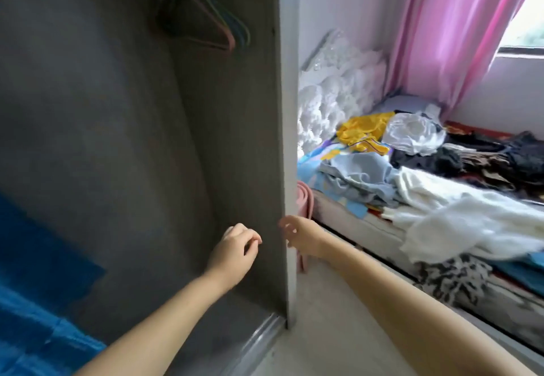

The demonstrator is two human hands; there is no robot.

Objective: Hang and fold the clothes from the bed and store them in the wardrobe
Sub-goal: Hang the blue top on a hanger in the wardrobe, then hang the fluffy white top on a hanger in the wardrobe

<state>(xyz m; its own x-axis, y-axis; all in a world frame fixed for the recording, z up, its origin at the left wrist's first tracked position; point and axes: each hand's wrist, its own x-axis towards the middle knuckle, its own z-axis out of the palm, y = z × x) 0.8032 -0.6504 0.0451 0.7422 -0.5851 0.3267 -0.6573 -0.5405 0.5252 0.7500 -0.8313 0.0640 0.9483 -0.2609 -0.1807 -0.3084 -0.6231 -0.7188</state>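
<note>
An open grey wardrobe [229,140] fills the left half of the view, with several pastel hangers [212,22] hanging high inside. My left hand [235,249] floats inside the wardrobe near its right wall, fingers loosely curled and holding nothing. My right hand [300,235] is just outside that wall's front edge, fingers relaxed and empty. On the bed [353,222] at right lies a heap of clothes: a yellow garment [362,131], a light blue one [359,175], a white fluffy one [459,210] and dark ones [500,154].
A blue fabric [38,302] fills the lower left. A pink object [304,199] stands between wardrobe and bed. A white tufted headboard [332,92] and pink curtain [459,36] back the bed. Pale floor [323,331] runs between wardrobe and bed.
</note>
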